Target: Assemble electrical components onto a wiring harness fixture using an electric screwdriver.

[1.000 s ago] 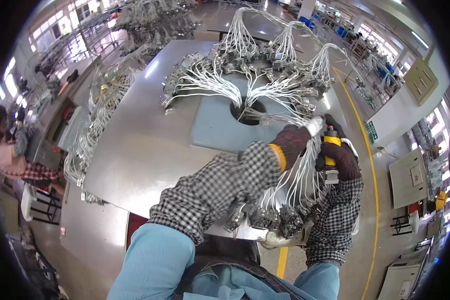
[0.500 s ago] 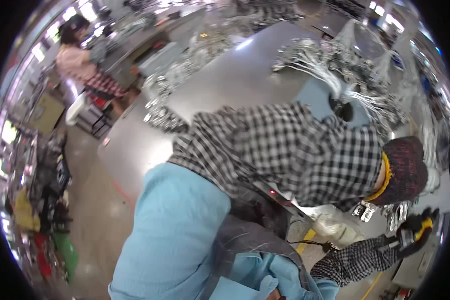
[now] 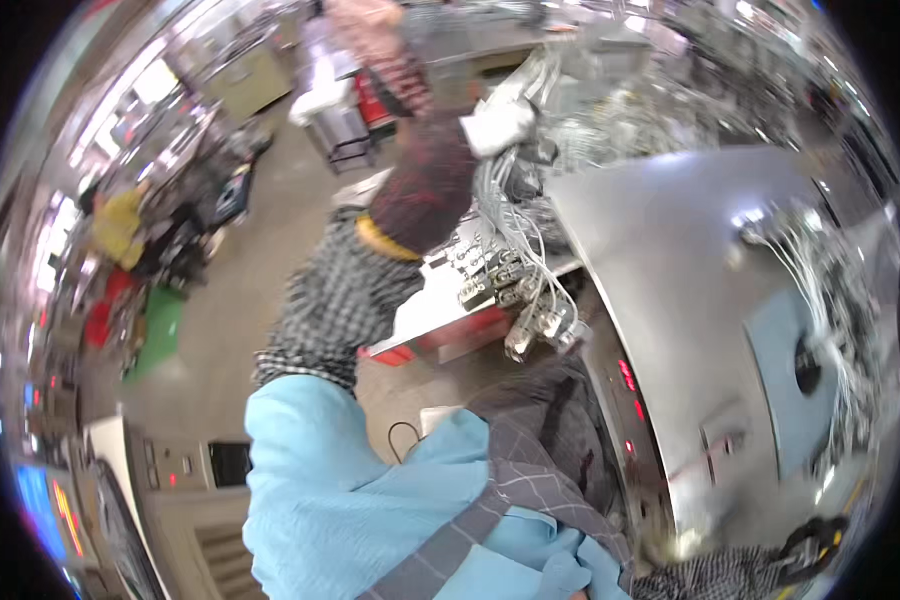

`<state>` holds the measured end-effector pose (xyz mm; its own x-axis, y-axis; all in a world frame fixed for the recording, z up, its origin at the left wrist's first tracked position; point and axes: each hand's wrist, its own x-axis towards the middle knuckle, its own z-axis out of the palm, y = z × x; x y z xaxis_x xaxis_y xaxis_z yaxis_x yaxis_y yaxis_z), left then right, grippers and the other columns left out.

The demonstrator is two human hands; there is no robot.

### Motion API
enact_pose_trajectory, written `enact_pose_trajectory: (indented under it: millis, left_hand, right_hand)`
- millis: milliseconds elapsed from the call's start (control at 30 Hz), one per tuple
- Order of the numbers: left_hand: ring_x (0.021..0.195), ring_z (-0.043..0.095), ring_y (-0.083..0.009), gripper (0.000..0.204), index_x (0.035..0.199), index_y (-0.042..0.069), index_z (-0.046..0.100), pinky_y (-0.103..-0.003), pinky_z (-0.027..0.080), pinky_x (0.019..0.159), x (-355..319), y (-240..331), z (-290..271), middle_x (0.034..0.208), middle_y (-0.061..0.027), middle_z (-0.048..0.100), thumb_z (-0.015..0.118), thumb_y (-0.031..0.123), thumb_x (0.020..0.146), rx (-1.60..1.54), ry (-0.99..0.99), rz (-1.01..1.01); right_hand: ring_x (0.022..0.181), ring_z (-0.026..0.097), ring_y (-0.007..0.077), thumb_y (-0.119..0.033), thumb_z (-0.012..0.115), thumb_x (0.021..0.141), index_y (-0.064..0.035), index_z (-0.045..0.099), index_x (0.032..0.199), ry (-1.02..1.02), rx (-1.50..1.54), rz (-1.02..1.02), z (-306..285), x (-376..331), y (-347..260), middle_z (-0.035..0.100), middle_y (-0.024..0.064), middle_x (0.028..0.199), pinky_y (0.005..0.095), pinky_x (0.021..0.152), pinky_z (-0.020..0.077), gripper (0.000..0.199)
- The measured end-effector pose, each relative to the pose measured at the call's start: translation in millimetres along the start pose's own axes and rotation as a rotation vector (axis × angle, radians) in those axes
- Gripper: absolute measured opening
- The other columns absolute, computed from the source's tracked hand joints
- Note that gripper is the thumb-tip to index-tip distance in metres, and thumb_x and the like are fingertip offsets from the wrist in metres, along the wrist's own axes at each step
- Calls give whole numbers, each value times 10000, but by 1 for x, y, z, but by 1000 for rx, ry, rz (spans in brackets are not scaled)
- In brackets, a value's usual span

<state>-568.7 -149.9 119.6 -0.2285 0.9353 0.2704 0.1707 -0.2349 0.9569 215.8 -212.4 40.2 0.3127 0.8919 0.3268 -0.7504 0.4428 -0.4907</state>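
Observation:
My left hand (image 3: 422,185), in a dark red glove with a yellow cuff, is raised out past the table's left end. It is closed around a bundle of white wires (image 3: 515,225) near a white wrapped section (image 3: 497,125). Several grey connectors (image 3: 530,320) dangle from the bundle below the hand. More white wiring (image 3: 830,290) lies on the steel table (image 3: 670,240) around a blue-grey plate with a round hole (image 3: 785,400). Only a dark gloved bit of my right hand (image 3: 810,545) shows at the lower right rim, beside a checked sleeve; its grip is hidden.
Red lamps (image 3: 628,378) dot the table's side face. Another person (image 3: 385,50) stands at the top by a white stool (image 3: 335,130). A green mat (image 3: 160,320) lies on the concrete floor at left, with benches and machines beyond.
The view has swung hard to the left. My left hand has carried the wire bundle off the table's middle to beyond its left end. My right hand has dropped to the frame's lower right rim.

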Motion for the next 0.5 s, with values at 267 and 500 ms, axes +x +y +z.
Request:
enact_pose_trajectory:
  millis: [267,500]
  left_hand:
    - [727,674,-136,430,958,-28,766,-341,530,692,60,-117,-73,816,-104,736,763,400,918,294,10,-360]
    - [1148,645,-400,572,1410,19,526,-446,509,992,137,-223,-74,1249,-244,669,677,314,944,712,523,-418]
  right_hand:
    - [838,505,154,-254,547,1037,8,442,1451,6,37,168,15,36,112,535,54,1007,292,680,469,501]
    - [829,516,158,-296,547,1040,-33,449,1470,23,14,212,21,42,118,552,54,1033,302,659,483,513]
